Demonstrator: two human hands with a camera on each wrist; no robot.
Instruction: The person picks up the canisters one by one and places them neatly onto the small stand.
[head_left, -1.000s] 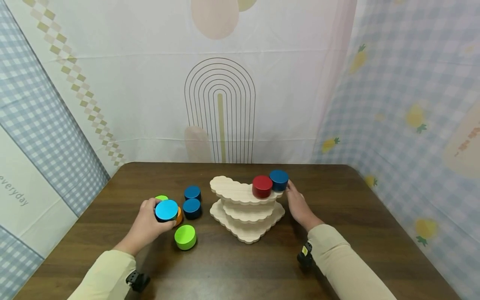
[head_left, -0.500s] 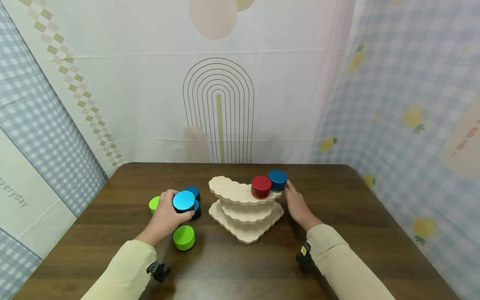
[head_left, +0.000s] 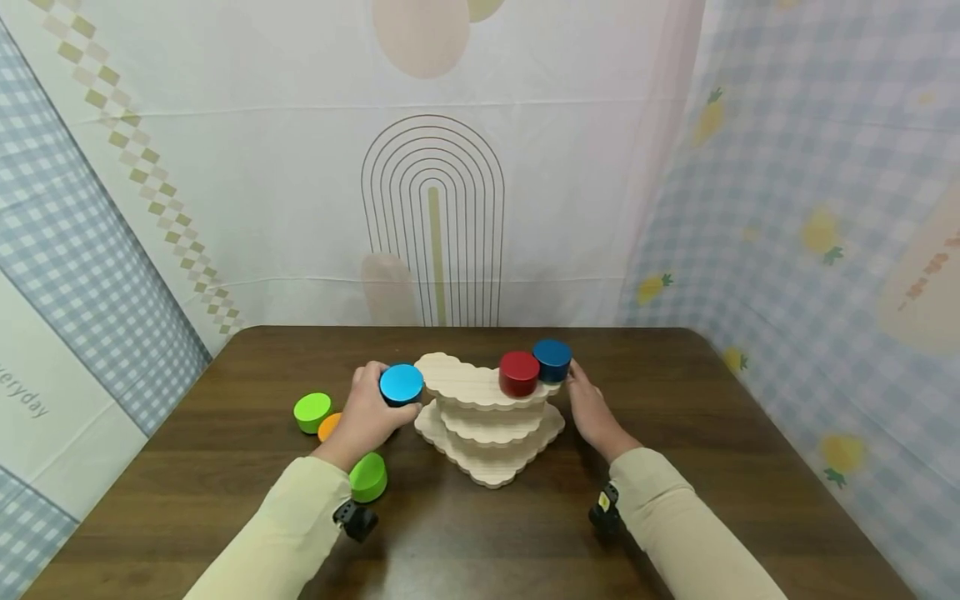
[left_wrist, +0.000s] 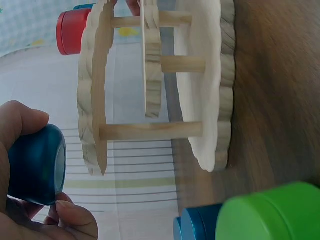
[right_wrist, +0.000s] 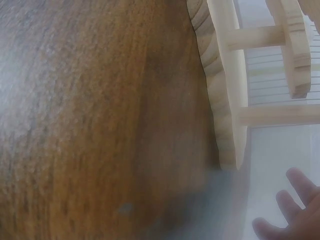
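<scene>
In the head view my left hand (head_left: 375,417) grips a small round blue tin (head_left: 401,383), thumb and fingers round its side. The tin (left_wrist: 37,165) is held beside the top shelf's left end, apart from it in the left wrist view. A tiered wooden stand (head_left: 468,385) with scalloped shelves carries a red tin (head_left: 519,373) and a dark blue tin (head_left: 552,360) on its top right. My right hand (head_left: 595,410) is at that end, its fingertips by the shelf edge. Several right-hand fingers (right_wrist: 295,205) show extended and spread in the right wrist view; the thumb is out of view.
Left of the stand are a green tin (head_left: 312,412), an orange tin (head_left: 330,426) partly behind the left hand, and a nearer green tin (head_left: 369,477). Other blue tins (left_wrist: 200,220) show in the left wrist view. Printed cloths (head_left: 300,208) hang behind the brown table (head_left: 480,550).
My left hand has carried the blue tin rightward and slightly farther away, from above the loose tins to the stand's left end. My right hand has stayed at the stand's right side.
</scene>
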